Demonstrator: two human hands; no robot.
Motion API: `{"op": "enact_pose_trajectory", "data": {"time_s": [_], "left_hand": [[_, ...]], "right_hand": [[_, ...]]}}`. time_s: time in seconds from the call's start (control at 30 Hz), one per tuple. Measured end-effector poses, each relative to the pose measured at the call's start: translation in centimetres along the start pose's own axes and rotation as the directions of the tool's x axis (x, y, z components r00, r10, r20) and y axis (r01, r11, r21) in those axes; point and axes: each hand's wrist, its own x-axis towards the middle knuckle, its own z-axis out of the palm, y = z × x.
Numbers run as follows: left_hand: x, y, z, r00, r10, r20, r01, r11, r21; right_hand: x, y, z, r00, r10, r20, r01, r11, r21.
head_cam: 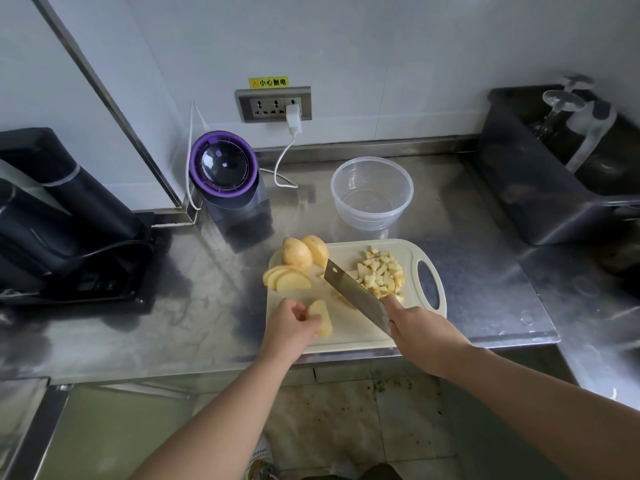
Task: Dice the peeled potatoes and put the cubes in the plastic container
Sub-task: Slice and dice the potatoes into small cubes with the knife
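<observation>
Clearly the dicing is about midway, judging by the board. The left hand [294, 323] curls its fingers round a pale yellow potato piece [322, 317], apparently a few slices stacked, and holds it at about seven o'clock on the cutting board [349, 327], probably to square it up for cutting into strips. The right hand [417, 325] is closed round the handle of a broad knife [358, 296]. Its blade slants toward eleven o'clock across the middle of the board; whether the edge touches the board I cannot tell. The blade sits well apart from the left fingers, which seems a sensible wait while the piece is set down.

The finished cubes [381, 271] lie heaped at two o'clock on the board, pushed aside so the middle is free for cutting. They are small, uneven and cream to yellow. Fanned slices [287, 280] lie at ten o'clock, and two bigger peeled potato chunks [303, 252] sit at eleven o'clock, at the board's far corner, queued within the left hand's reach.

The plastic container [372, 223] stands on the steel desk [485, 289] at twelve o'clock from the board, near it but not touching. It is clear, round and holds no cubes yet, so the transfer remains to be done.
</observation>
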Motion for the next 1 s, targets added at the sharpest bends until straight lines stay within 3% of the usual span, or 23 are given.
{"op": "enact_pose_trajectory", "data": {"time_s": [0.07, 0.23, 0.47, 0.77, 1.0], "left_hand": [[-0.1, -0.1, 0.9, 0.998, -0.038, -0.046, 0.036, 0.999, -0.039], [-0.6, -0.1, 0.7, 0.997, 0.068, -0.037, -0.059, 0.979, 0.193], [-1.2, 0.8, 1.5, 0.997, 0.045, 0.062, -0.052, 0.992, 0.117], [-1.5, 1.6, 2.8, 0.999, -0.017, -0.033, 0.014, 0.996, -0.091], [-1.5, 1.4, 3.1, 0.995, -0.057, -0.077, 0.045, 0.989, -0.143]], "right_hand": [[-0.3, -0.3, 0.2, 1.000, 0.011, 0.028, -0.012, 1.000, 0.018], [-0.6, -1.5, 1.1, 0.997, 0.015, 0.078, -0.019, 0.998, 0.056], [-0.6, -3.0, 1.5, 0.995, 0.043, 0.090, -0.051, 0.995, 0.091], [-1.4, -2.7, 1.1, 0.993, 0.023, 0.117, -0.021, 1.000, -0.018], [-1.6, -2.4, 0.8, 0.991, -0.015, 0.131, 0.023, 0.998, -0.057]]}}
